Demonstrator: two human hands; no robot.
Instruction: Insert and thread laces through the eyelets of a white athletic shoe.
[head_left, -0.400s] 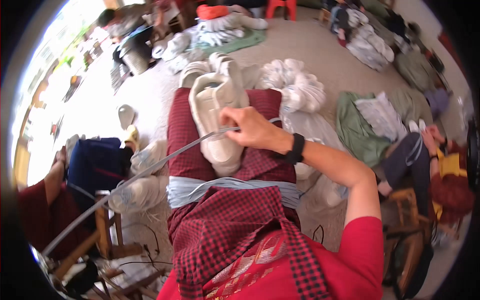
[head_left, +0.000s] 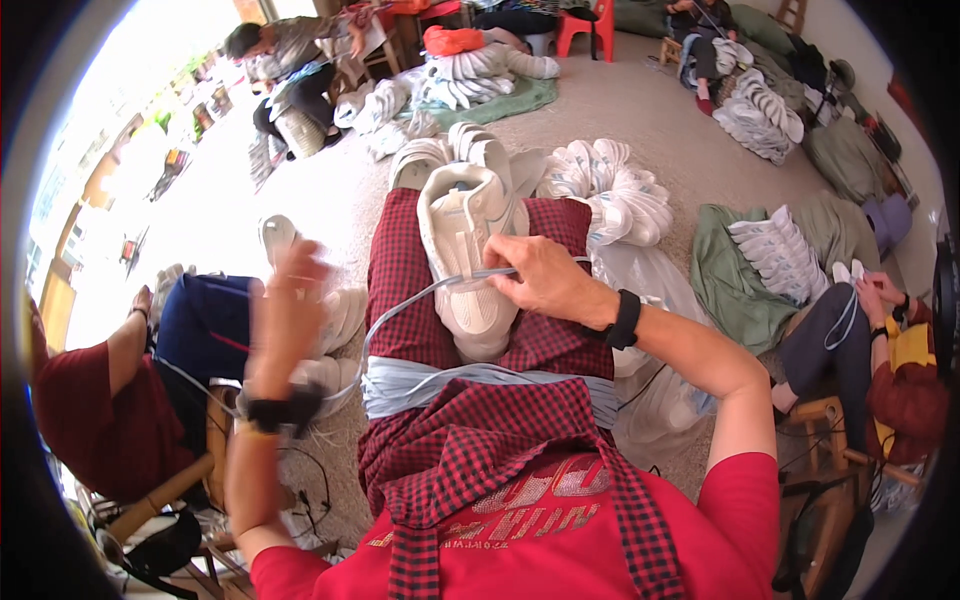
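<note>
Well, red-and-black checked cloth spreads over the lap beneath the right hand. Beyond that hand, on the floor, sit bunched white sports shoes; nearer the body than the hand lies a thick bundle of pale blue laces. One cream-white padded sneaker rests just beside its fingertips, toe bodyward. Off left, the left hand blurs; I can't tell its grip. The right pinches a flat grey-blue lace over the sneaker.

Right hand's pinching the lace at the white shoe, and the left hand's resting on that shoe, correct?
The left hand isn't on the white shoe: the head view shows it off to the left, blurred. The right hand does pinch the lace there.
</note>
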